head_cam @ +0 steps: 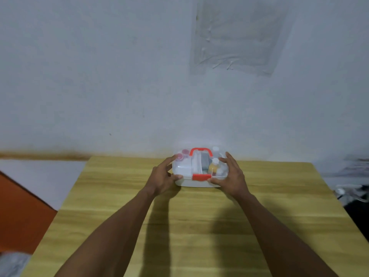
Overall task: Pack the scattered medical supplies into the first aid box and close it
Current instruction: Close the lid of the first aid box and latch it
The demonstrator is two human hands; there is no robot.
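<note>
I grip the first aid box point(191, 182) between my left hand point(162, 177) and right hand point(233, 177), fingers point(168, 161) curled over its lowered clear lid point(183, 166), thumbs at its front edge either side of the red latch point(201, 176), on the worktop point(199, 226).

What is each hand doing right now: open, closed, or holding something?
The left hand grips the left end of the first aid box.
The right hand grips its right end.

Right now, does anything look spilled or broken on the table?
Nothing stands out. The first aid box sits level on the table, its clear lid on, supplies inside, no spill visible. The left hand and right hand grip its ends.
</note>
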